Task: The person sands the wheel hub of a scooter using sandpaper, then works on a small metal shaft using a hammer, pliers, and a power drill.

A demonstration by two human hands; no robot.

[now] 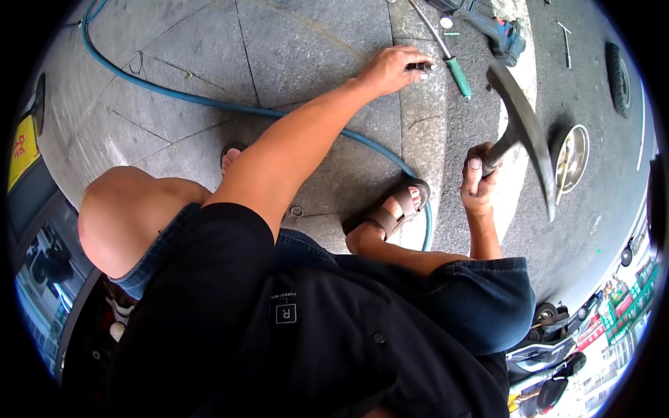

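My left hand [396, 70] is low over the paving by the kerb, its fingers closed round a small black cylindrical piece [419, 67] that looks like a socket; the fingers hide part of it. In my right hand [481, 182] is the handle of a pickaxe [524, 129], gripped close below its head. The long curved metal head is raised off the ground, one end up near the kerb and the other pointing down over the road. Just right of my left hand lies a green-handled metal tool [458, 76], its long shaft running up the kerb.
A cordless impact wrench [500, 33] lies at the top. On the road are a T-handle wrench [566, 45], a tyre [617, 80] and a round metal bowl [582, 157]. A blue hose [202, 99] crosses the paving beside my sandalled feet. Parked vehicles [543, 355] stand lower right.
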